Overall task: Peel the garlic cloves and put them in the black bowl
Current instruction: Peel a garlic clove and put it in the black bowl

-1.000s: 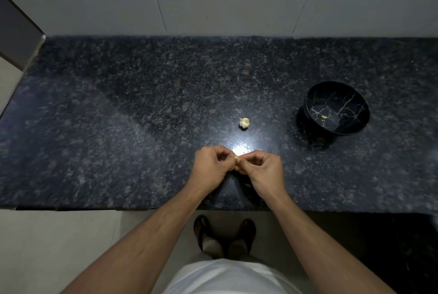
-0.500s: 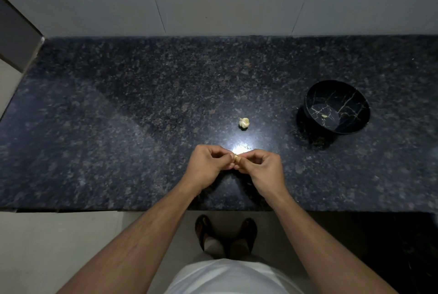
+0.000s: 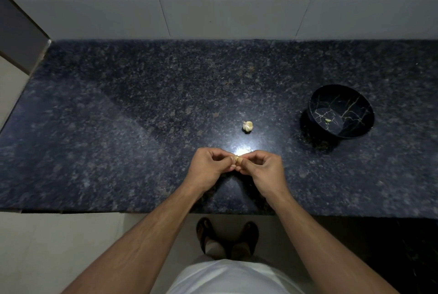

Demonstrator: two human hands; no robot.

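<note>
Head view: left hand [image 3: 208,165] and right hand [image 3: 262,168] both pinched one clove [image 3: 236,159], peeling in progress. Bulb [image 3: 247,126] lay beyond grip; bowl [image 3: 317,100] far right. Next: strip skin, carry clove right.

A home kitchen: speckled dark granite counter [image 3: 118,139] against a white tiled wall [image 3: 213,9].

Surface [image 3: 118,128]: polished speckled dark granite, glossy, light glare near front. Black bowl [image 3: 341,94]: glossy, gold crackle veining. Wall tiles [image 3: 213,9]: pale, smooth, matt. Garlic bulb [image 3: 247,125]: papery skin.
</note>
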